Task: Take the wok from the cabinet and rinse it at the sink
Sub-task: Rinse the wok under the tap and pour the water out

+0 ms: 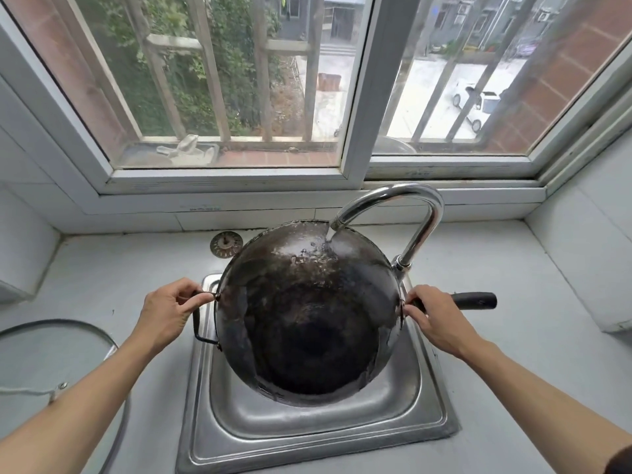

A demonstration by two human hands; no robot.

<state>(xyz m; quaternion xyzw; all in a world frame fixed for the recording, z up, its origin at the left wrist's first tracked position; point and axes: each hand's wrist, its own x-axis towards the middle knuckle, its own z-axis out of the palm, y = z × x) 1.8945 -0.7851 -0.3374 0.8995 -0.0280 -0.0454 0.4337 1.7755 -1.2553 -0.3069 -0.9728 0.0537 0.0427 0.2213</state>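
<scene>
A large black wok (pixel 307 313) is held over the steel sink (pixel 318 436), tipped so that its inside faces me. My left hand (pixel 167 313) grips the small loop handle on the wok's left rim. My right hand (pixel 434 319) holds the base of the long black handle (pixel 475 300) on the right. Water runs from the curved chrome faucet (pixel 413 213) onto the upper part of the wok, which looks wet and shiny there.
A round sink strainer (pixel 225 244) lies on the grey counter behind the sink. A glass lid (pixel 51 364) rests on the counter at the left. A window with bars (pixel 239 80) stands right behind the counter. White tiled walls close in on both sides.
</scene>
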